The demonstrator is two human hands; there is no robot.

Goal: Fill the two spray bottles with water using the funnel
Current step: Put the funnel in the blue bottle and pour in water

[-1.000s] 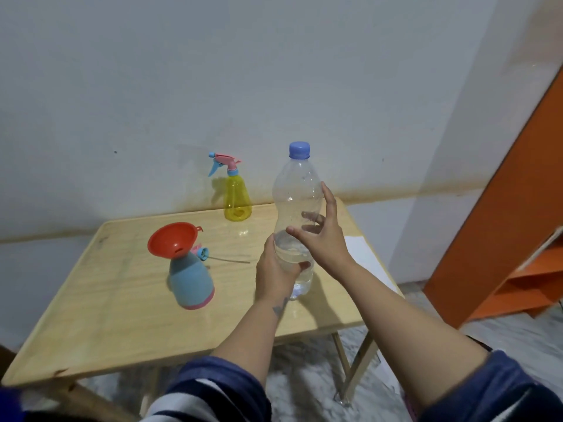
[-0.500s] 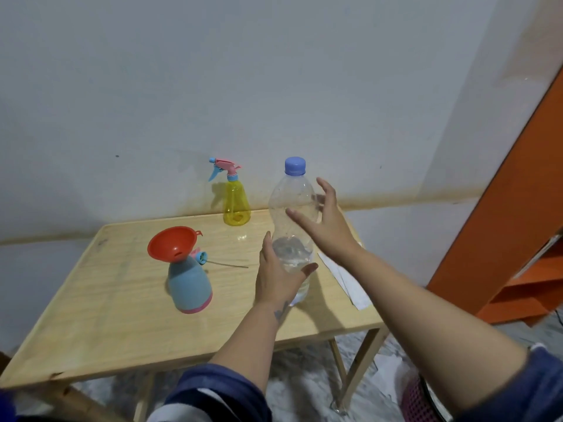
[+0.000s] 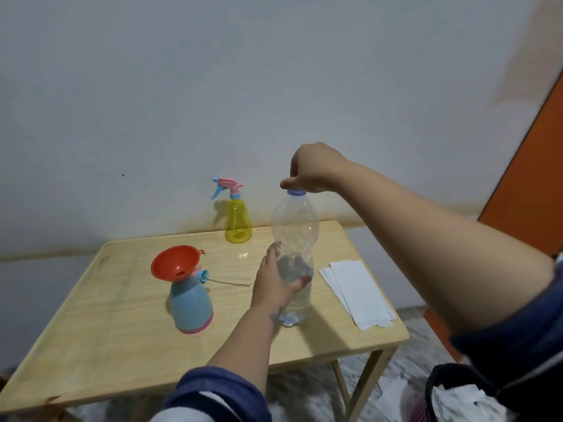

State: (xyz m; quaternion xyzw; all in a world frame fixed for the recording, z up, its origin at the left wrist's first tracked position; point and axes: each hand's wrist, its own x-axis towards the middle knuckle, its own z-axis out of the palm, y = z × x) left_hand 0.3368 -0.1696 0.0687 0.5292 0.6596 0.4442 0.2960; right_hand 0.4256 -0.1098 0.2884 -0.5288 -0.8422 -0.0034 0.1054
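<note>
The right hand (image 3: 313, 169) grips the blue cap (image 3: 296, 192) of the clear water bottle (image 3: 295, 239) from above, fingers curled round it. The left hand (image 3: 275, 280) wraps the bottle's lower body, which stands upright on the wooden table (image 3: 106, 345), part full. Left of it stands the blue spray bottle (image 3: 190, 303) with the red funnel (image 3: 175, 262) seated in its neck. The yellow spray bottle (image 3: 237, 220), its trigger head fitted, stands behind near the wall. White paper sheets (image 3: 356, 293) lie to the right.
</note>
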